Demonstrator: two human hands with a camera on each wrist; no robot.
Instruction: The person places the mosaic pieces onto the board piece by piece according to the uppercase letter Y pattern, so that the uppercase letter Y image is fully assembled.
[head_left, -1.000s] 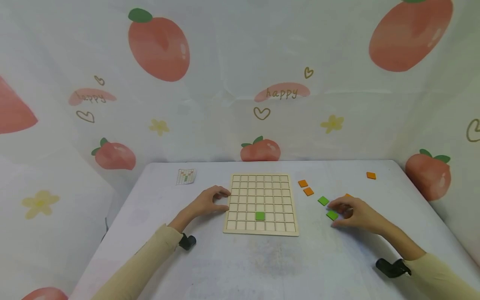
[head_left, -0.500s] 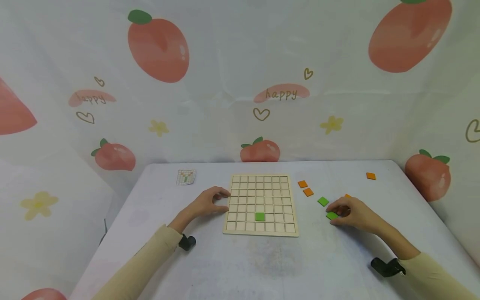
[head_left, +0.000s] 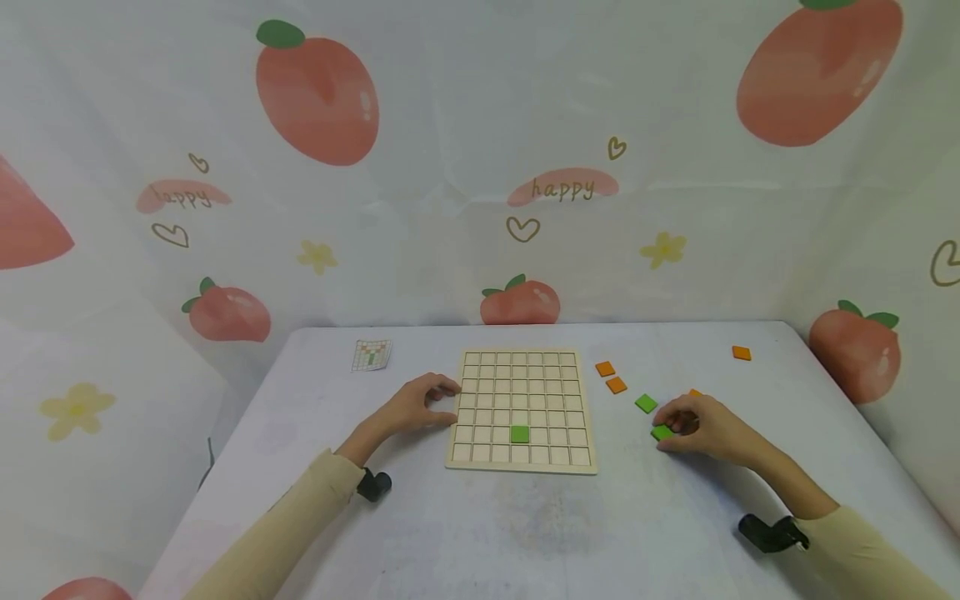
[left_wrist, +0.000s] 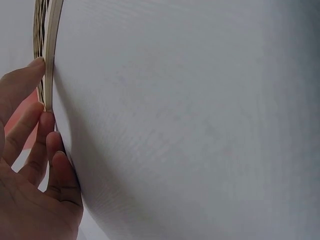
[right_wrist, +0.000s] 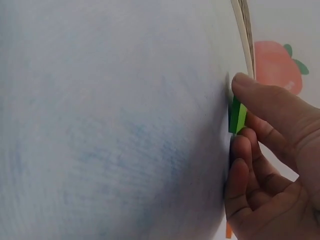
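Observation:
A square wooden grid board [head_left: 480,412] lies mid-table with one green tile [head_left: 520,434] in a cell near its front edge. At the board's left edge, my left hand [head_left: 411,406] touches the rim with spread thumb and fingertips; the left wrist view shows the wooden edge [left_wrist: 50,55] against them. To the right of the board, my right hand [head_left: 708,427] pinches a second green tile [head_left: 662,432] between thumb and fingers, low over the table. The right wrist view shows this tile's green side [right_wrist: 239,117]. Just beyond those fingers lies another green tile [head_left: 646,403].
Two orange tiles [head_left: 616,385] lie beside the board's right edge. Another orange tile [head_left: 696,392] is partly hidden behind my right hand. One orange tile [head_left: 741,353] sits at the far right. A small patterned paper card [head_left: 371,355] rests at the back left.
My right hand's thumb and fingers have closed on the green tile and shifted slightly left with it. My left hand stays at the board's edge.

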